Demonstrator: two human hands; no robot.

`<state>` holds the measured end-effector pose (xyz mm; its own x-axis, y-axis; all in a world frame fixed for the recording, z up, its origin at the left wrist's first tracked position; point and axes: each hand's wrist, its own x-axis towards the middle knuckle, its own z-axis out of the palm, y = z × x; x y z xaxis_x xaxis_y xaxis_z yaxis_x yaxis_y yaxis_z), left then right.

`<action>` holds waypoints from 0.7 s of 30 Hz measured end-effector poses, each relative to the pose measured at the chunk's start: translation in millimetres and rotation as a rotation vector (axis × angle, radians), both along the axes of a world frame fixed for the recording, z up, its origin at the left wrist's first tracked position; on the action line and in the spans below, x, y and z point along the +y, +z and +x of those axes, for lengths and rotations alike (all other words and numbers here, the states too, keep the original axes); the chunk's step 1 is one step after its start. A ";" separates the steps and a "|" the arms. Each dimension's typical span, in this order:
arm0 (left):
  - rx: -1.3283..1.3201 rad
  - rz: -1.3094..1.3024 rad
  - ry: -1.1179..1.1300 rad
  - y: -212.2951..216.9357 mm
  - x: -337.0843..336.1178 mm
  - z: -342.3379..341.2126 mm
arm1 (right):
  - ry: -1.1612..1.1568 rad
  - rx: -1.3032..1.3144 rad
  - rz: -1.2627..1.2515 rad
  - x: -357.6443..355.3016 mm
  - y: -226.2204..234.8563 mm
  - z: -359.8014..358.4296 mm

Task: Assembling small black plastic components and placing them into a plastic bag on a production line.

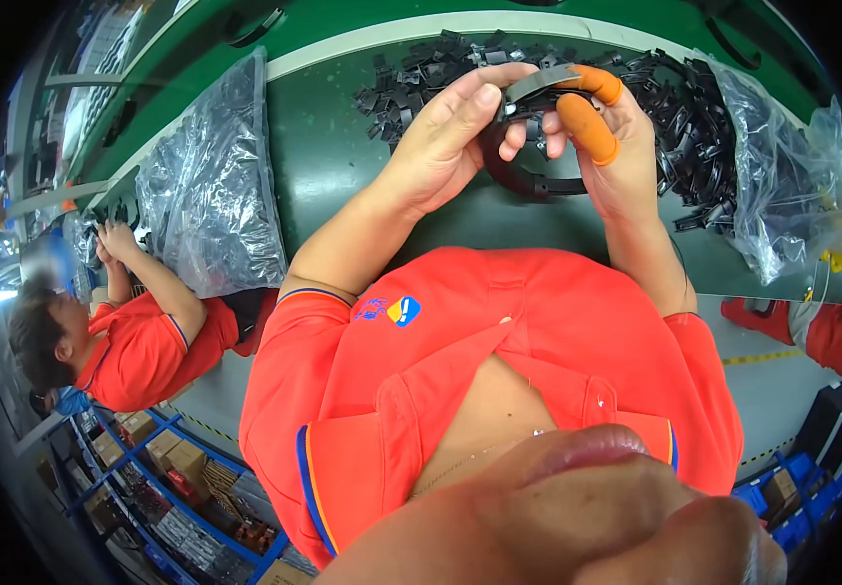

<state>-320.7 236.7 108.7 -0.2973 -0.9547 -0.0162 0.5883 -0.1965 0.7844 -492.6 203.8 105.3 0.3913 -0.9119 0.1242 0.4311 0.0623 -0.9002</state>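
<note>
Above the near side of the green bench, both my hands hold a black curved headband (510,178), its loop hanging down toward me. My left hand (445,136) is closed on its left end, thumb and fingers pinching near a grey strip (541,82) at the top. My right hand (621,146) grips the other side of that strip. Orange finger cots (588,130) cover the right thumb and index finger. Behind my left hand lies a heap of small black plastic pieces (391,93). A pile of black curved parts (699,136) lies beyond my right hand.
Clear plastic bags lie on the bench at left (211,185) and right (782,175). A co-worker (138,341) in a red shirt works at far left; another person's red sleeve (835,341) shows at right. Blue racks (182,487) with boxes stand behind me.
</note>
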 end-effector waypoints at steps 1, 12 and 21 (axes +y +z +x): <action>0.004 0.004 -0.001 -1.4 -1.3 2.0 | -0.001 0.015 -0.018 -1.4 -0.9 1.3; -0.038 0.065 -0.110 -5.5 -2.8 17.1 | 0.107 -0.159 0.125 -12.8 -3.4 6.7; -0.026 0.089 -0.040 -10.7 -3.1 14.9 | -0.245 0.319 -0.329 -6.3 -7.2 -5.3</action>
